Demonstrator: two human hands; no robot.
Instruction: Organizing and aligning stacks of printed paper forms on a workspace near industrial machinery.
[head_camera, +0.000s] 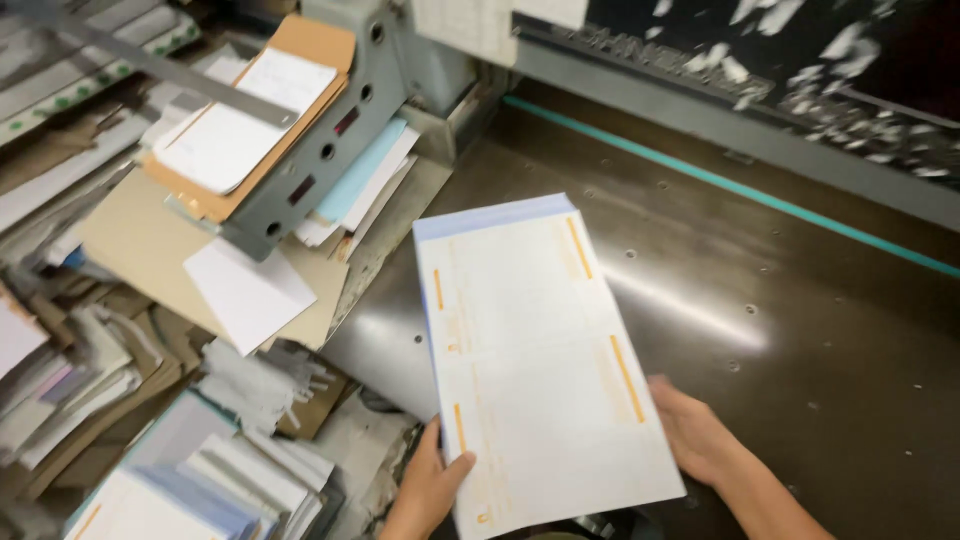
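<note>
Two hands grip one stack of printed sheets (540, 360), white with orange bars and a pale blue top strip, held over the near-left part of the dark metal cutter table (760, 330). The left hand (428, 490) pinches the stack's lower left edge, thumb on top; the right hand (695, 432) clasps the lower right edge from beneath. Good handling here likely means keeping both grips even so the sheets stay squared, and keeping clear of the loose paper piles (150, 400) at the left.
</note>
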